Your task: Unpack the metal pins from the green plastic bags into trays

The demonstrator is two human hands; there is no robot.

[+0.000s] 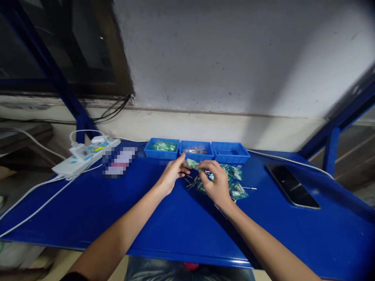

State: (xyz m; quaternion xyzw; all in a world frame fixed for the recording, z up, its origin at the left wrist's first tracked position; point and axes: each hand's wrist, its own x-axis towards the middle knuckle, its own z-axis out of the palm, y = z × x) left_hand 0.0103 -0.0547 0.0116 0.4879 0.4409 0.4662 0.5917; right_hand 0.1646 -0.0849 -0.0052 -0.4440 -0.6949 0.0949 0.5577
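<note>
Between my two hands is a small clear-and-green plastic bag (191,163) with pale pieces inside. My left hand (173,171) grips its left end between thumb and fingers. At the bag's right end, my right hand (215,179) pinches the edge with its fingertips. Beneath and beside my right hand lies a pile of similar green bags (238,190), along with several thin metal rods (193,181) scattered on the blue table (164,230). My right hand hides part of this pile.
Three blue bins stand in a row at the back: the left bin (162,154) holds green bags, the middle bin (197,157) small bagged parts, the right bin (234,159) very little. A phone (293,186) lies right. A power strip (73,163) with white cables sits left.
</note>
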